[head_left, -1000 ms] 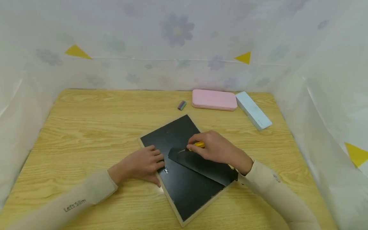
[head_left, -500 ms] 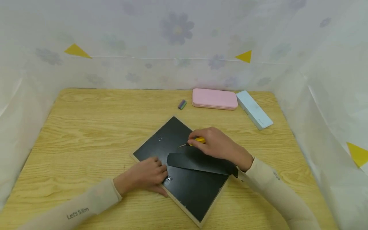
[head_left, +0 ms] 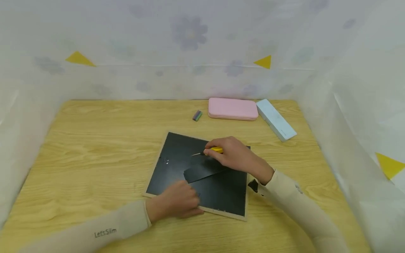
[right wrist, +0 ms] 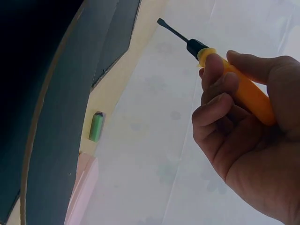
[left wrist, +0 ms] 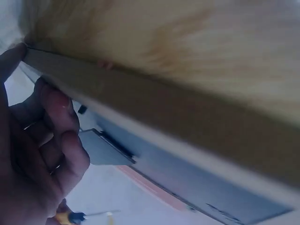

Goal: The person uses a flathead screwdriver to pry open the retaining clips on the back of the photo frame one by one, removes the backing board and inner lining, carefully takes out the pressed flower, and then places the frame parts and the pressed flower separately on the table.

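Note:
A picture frame (head_left: 224, 193) lies back up on the table, with a black backing, a pale wooden rim and a black easel leg (head_left: 202, 172) across its middle. My left hand (head_left: 177, 199) grips the frame's near edge, thumb along the outer side and fingers curled over the rim; the left wrist view shows this wooden edge (left wrist: 150, 117) close up. In my right hand (head_left: 235, 154) is a flat-tipped screwdriver (right wrist: 253, 98) with a yellow handle. Its shaft points left above the backing. Small metal clips (head_left: 166, 161) show on the backing.
Behind the frame stand a pink pencil case (head_left: 233, 108) and a light blue box (head_left: 276, 120), almost end to end. A small purple and green eraser-like block (head_left: 197, 115) lies left of the case. Flowered white sheeting (head_left: 190, 80) surrounds the wooden table (head_left: 95, 151).
The frame has turned counterclockwise on the table, its near corner swinging right. My left hand has travelled right and toward me with its edge. The right hand, still holding the screwdriver, has barely shifted.

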Demonstrator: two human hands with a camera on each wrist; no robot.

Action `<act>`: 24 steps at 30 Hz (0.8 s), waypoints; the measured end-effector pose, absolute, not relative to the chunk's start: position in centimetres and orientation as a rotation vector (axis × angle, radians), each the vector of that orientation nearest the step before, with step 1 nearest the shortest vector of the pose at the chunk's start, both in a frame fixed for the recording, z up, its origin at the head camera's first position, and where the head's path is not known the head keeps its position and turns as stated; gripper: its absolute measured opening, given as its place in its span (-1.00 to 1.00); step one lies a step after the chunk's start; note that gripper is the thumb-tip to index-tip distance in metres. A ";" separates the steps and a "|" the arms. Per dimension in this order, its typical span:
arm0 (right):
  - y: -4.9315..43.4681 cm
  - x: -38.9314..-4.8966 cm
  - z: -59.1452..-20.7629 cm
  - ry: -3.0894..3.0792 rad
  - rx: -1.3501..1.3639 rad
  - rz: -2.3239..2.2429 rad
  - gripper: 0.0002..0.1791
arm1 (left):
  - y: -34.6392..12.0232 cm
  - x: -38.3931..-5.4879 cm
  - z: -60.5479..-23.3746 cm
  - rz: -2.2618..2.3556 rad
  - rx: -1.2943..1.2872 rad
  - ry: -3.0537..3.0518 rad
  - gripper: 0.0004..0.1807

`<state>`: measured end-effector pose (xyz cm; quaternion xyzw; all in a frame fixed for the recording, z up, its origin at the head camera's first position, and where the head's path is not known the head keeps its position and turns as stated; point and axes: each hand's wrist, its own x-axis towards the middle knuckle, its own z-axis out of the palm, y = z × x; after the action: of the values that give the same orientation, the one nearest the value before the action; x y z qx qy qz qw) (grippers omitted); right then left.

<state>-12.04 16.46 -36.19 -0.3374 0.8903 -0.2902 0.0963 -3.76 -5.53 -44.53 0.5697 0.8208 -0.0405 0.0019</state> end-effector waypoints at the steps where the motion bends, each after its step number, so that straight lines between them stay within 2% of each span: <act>1: 16.4 -12.1 -36.2 2.632 -0.999 -0.863 -0.78 | -5.1 -3.7 -44.4 -0.125 1.774 2.568 -0.35; 24: 16.2 -12.3 -36.5 2.628 -0.954 -0.819 -0.80 | 1.3 -3.2 -43.4 -0.264 1.511 2.700 -0.40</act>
<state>-12.32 16.21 -36.51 -0.3254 0.8962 -0.2793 0.1141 -3.24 1.26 -43.40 0.4866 0.8693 -0.0851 0.0182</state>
